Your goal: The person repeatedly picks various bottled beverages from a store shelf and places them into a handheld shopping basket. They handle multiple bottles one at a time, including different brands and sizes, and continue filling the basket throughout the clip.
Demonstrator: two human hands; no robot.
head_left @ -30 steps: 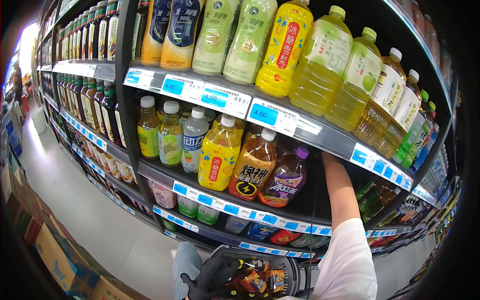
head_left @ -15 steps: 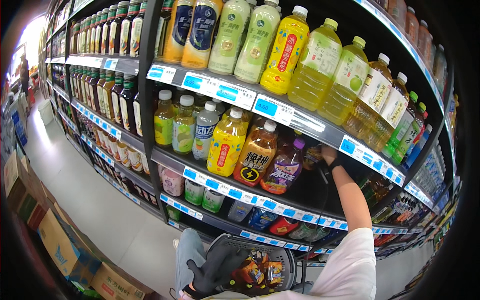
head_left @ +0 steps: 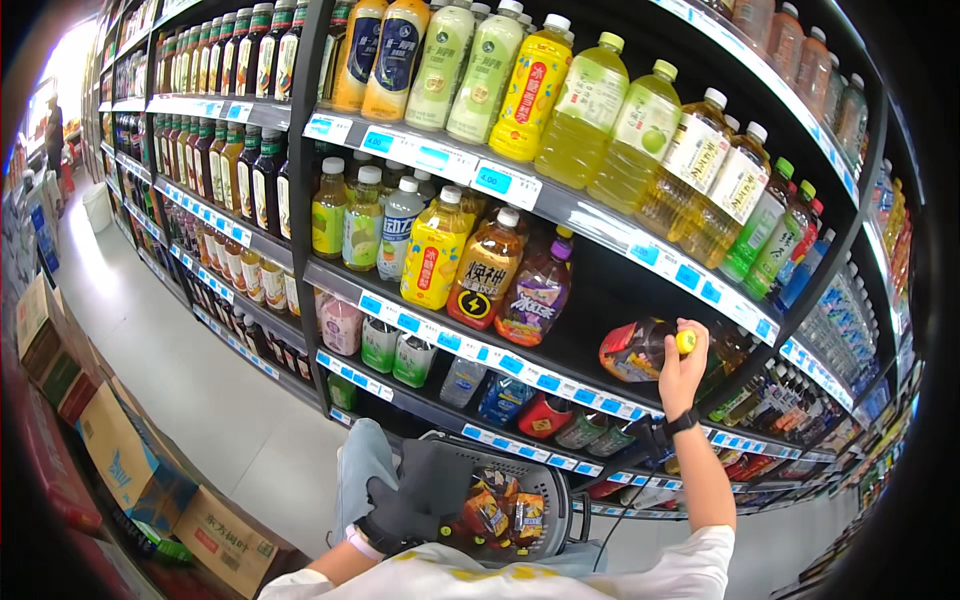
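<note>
My right hand [head_left: 684, 372] is closed round the neck of a dark brown drink bottle [head_left: 632, 350] with a yellow cap, tilted on its side at the front of the middle shelf. A black band [head_left: 684, 421] circles that wrist. My left hand [head_left: 425, 490], in a dark glove, is low over the left side of a grey shopping basket [head_left: 556, 490]. Its thumb stands apart from the fingers, and no object shows in it. Inside the basket lie several dark bottles [head_left: 487, 515] with orange labels. Left of the tilted bottle stands a purple-labelled bottle [head_left: 535, 298].
Large drink bottles [head_left: 583, 110] fill the shelf above. A price-tag rail [head_left: 540, 378] edges the middle shelf. Near my right wrist hangs a black device [head_left: 655, 440] with a thin cable. Cardboard boxes [head_left: 120, 455] stand at the left, along the aisle floor [head_left: 230, 400].
My right hand has come out from deep in the shelf to its front edge, bringing the yellow-capped bottle along. The left hand has shifted slightly up over the basket.
</note>
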